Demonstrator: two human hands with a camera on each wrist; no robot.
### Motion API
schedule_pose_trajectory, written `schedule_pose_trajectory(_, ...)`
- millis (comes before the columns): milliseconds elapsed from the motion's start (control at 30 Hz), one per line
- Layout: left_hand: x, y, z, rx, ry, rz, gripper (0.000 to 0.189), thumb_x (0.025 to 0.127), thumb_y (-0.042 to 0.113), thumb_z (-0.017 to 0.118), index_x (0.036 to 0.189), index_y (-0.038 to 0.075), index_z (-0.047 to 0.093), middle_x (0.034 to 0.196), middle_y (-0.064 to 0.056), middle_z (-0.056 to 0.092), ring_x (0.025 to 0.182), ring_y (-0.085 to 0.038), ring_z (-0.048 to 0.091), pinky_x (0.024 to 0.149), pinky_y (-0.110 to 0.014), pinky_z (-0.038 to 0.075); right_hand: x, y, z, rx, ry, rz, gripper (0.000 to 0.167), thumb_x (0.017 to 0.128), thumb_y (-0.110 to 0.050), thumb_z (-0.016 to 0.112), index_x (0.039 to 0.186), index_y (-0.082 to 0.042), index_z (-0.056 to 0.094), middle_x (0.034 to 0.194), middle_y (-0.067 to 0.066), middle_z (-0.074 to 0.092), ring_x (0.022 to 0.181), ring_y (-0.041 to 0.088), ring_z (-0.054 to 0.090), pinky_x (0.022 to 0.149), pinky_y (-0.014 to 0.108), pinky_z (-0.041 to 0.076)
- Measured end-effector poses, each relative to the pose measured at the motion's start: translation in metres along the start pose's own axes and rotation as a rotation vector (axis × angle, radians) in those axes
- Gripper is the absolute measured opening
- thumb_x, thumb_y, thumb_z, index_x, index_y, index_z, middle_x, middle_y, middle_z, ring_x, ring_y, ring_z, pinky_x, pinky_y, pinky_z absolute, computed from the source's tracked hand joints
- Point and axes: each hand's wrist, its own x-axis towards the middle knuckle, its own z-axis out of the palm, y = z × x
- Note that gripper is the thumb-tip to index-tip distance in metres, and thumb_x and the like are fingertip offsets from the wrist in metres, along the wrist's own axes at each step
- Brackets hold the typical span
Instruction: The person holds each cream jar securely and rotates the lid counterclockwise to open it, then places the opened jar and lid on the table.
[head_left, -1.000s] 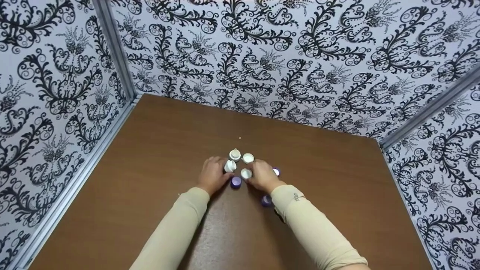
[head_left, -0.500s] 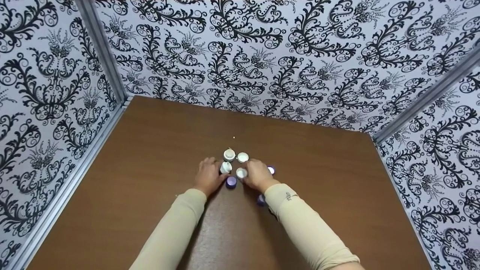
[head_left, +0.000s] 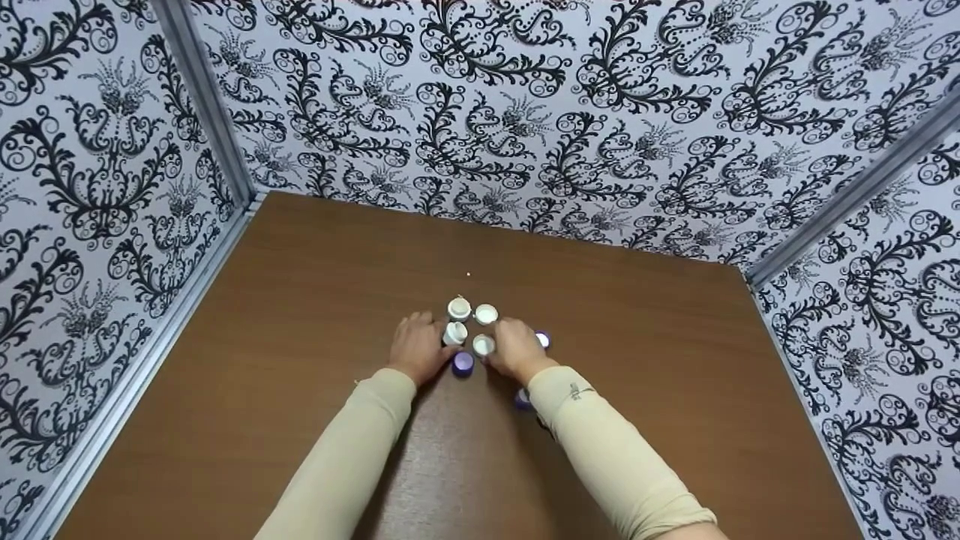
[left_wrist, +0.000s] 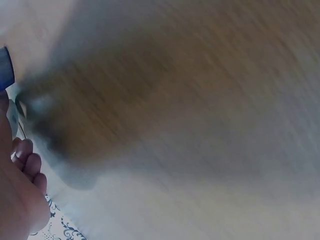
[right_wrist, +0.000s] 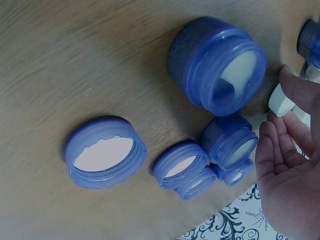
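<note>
In the head view my left hand (head_left: 417, 347) curls round the left side of a small white jar (head_left: 454, 334), thumb in front of it. My right hand (head_left: 516, 349) pinches a small white lid (head_left: 484, 345) between thumb and fingers; the right wrist view shows this white lid (right_wrist: 281, 101) at the fingertips. A purple jar (head_left: 463, 364) stands between the hands, close to the left thumb. Just behind are another white jar (head_left: 459, 308) and a white round lid (head_left: 486, 313). In the left wrist view the left hand (left_wrist: 22, 190) is mostly cut off.
Beside the right hand, the right wrist view shows an open purple-blue jar (right_wrist: 217, 67), a large lid (right_wrist: 105, 155), and several smaller jars and lids, such as a lid (right_wrist: 180, 162). The wooden table (head_left: 360, 255) meets patterned walls (head_left: 525, 112) at its back and sides.
The head view has shifted slightly, so everything sits a little further left. The white jar at my left hand has turned a little; my right hand stays by the white lid.
</note>
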Motion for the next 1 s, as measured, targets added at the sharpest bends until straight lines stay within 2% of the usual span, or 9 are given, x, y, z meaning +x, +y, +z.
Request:
schedule_pose_trajectory(300,0.0006,-0.0012,-0.0003,0.033,-0.031,-0.015,0.046,0.079,0.046,0.079,0.097,0.004,0.073,0.095,-0.013,0.060,0.099,-0.034,0.057,0.088,-0.048,0.043,-0.0008,0.0002,0.0008,0.019,0.004,0.015,0.030,0.069,-0.020,0.087,0.082,-0.004,0.066,0.085,0.011,0.063,0.083,0.035,0.066,0.077,0.046,0.053)
schedule_pose_trajectory(433,0.0018,-0.0014,0.0000,0.043,-0.040,-0.026,0.047,0.079,0.047,0.079,0.098,0.004,0.073,0.096,-0.013,0.061,0.100,-0.035,0.057,0.088,-0.048,0.043,0.0004,0.0006,0.0014,0.022,0.001,0.020,0.030,0.069,-0.020,0.087,0.083,-0.004,0.067,0.087,0.012,0.064,0.084,0.035,0.066,0.078,0.046,0.053)
schedule_pose_trajectory(667,0.0018,0.0001,-0.0011,0.017,-0.052,-0.059,0.047,0.079,0.047,0.079,0.105,0.009,0.074,0.097,-0.015,0.062,0.101,-0.035,0.057,0.090,-0.049,0.042,0.0015,0.0003,0.0004,0.021,-0.013,0.021,0.031,0.071,-0.021,0.086,0.090,-0.003,0.069,0.089,0.012,0.065,0.087,0.035,0.065,0.080,0.046,0.053)
schedule_pose_trajectory(1000,-0.0019,-0.0022,0.0008,0.029,-0.056,-0.056,0.053,0.080,0.047,0.077,0.118,0.011,0.072,0.107,-0.018,0.064,0.108,-0.038,0.057,0.095,-0.052,0.041,0.0004,0.0020,-0.0014,0.045,-0.010,-0.016,0.019,0.071,-0.014,0.083,0.085,-0.006,0.073,0.087,0.012,0.067,0.085,0.034,0.066,0.075,0.046,0.053)
